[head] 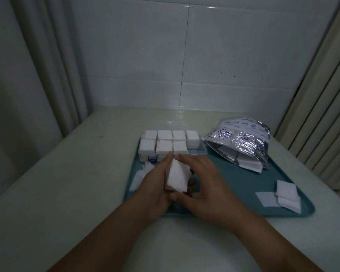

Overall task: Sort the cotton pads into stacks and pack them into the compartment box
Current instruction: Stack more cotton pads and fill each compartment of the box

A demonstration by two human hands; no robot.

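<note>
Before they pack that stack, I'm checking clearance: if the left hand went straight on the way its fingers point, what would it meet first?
Probably the compartment box: the left hand, gripping the stack of cotton pads, points at its near row, though depth is unclear.

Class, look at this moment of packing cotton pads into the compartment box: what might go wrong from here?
1. The stack of pads sits tilted between the left hand and right hand; it may fan out or slip before reaching the compartment box.
2. The visible compartments look full, with stacks rising above the rim, so pushing another in may topple them.
3. Loose pads near the tray's edge may be knocked off.
</note>
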